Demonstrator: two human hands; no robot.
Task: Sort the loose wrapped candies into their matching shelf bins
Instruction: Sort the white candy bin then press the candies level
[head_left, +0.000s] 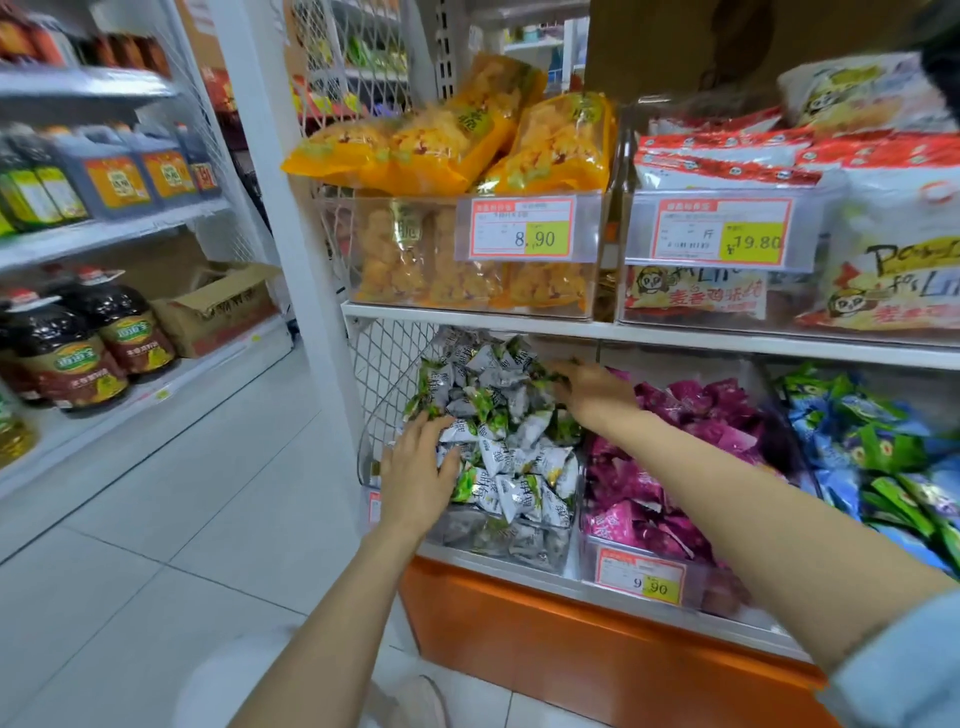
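Shop; price tags (521, 228) on snack bins (405, 260); oil bottles (78, 353).

Both arms are extended forward. Left hand (421, 470) is laid flat, fingers straight; right hand (592, 392) is held palm-down, farther in.

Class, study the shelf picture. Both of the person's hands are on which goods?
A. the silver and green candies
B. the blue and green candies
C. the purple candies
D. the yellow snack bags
A: the left hand lies flat on the front of the heap of silver and green candies, and the right hand reaches onto the back of the same heap.
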